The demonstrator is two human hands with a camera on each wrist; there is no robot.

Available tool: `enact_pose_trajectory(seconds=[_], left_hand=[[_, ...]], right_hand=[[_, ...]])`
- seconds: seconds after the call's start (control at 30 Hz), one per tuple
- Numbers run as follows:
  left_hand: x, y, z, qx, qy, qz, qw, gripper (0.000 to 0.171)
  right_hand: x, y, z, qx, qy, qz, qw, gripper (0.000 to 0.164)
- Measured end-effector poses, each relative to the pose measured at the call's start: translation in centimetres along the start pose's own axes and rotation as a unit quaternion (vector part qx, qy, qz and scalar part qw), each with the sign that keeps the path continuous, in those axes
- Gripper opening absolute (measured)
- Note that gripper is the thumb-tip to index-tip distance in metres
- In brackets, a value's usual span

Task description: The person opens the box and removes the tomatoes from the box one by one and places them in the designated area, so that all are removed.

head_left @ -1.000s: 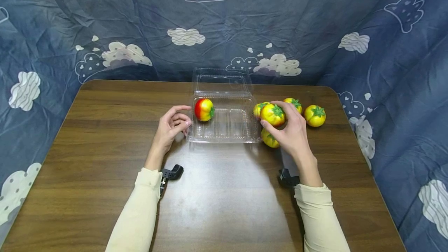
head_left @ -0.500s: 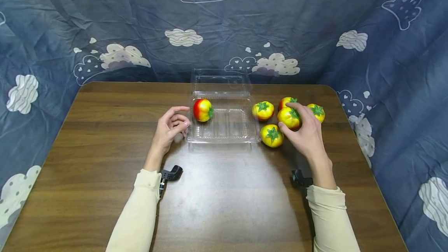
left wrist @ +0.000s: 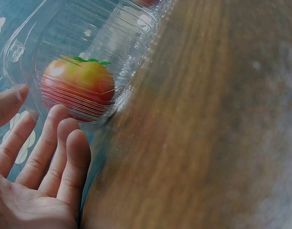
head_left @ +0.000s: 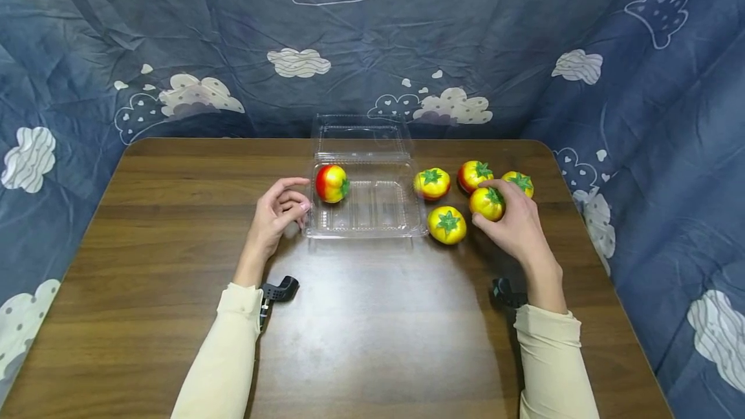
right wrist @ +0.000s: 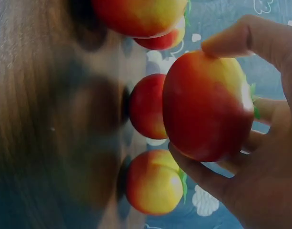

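Observation:
My right hand (head_left: 517, 220) grips a red-and-yellow toy tomato (head_left: 487, 204) with a green star-shaped leaf cap. In the right wrist view, thumb and fingers span the held tomato (right wrist: 207, 107), which appears raised over the wooden table. My left hand (head_left: 278, 213) has relaxed fingers at the left side of a clear plastic clamshell box (head_left: 372, 233). Its fingertips (left wrist: 78, 143) are right by the box wall in the left wrist view. Inside the box, at its left end, one tomato (head_left: 332, 183) lies on its side, leaf cap facing right.
Right of the box sit a back tomato (head_left: 432, 184) and a front tomato (head_left: 447, 225). Behind my right hand are two more, a red-sided tomato (head_left: 475, 176) and a far-right tomato (head_left: 519, 183). The box lid (head_left: 362, 138) stands open at the back, before a blue cloud-patterned cloth (head_left: 244, 31).
My right hand has moved right with the tomato in its grip, uncovering the two tomatoes beside the box. My left hand stays at the box's left side.

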State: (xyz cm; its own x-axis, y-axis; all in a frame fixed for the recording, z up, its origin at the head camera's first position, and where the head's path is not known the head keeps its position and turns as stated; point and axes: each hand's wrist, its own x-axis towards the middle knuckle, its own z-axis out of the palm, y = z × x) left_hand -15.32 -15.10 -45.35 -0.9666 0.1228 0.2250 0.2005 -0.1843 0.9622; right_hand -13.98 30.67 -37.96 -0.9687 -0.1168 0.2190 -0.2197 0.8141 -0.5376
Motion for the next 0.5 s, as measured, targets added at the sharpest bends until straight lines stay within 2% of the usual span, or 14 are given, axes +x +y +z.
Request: enact_pose_trajectory(seconds=[0.3,0.5], left_hand=[[0.1,0.0,0.0,-0.006,-0.004,0.004,1.0,0.046],[0.0,0.0,0.0,-0.008,-0.003,0.005,1.0,0.046]], right_hand=[[-0.2,0.7,0.3,-0.01,-0.066,0.027,0.997,0.056],[-0.1,1.3,0.8,-0.008,-0.091,0.027,0.995,0.056]])
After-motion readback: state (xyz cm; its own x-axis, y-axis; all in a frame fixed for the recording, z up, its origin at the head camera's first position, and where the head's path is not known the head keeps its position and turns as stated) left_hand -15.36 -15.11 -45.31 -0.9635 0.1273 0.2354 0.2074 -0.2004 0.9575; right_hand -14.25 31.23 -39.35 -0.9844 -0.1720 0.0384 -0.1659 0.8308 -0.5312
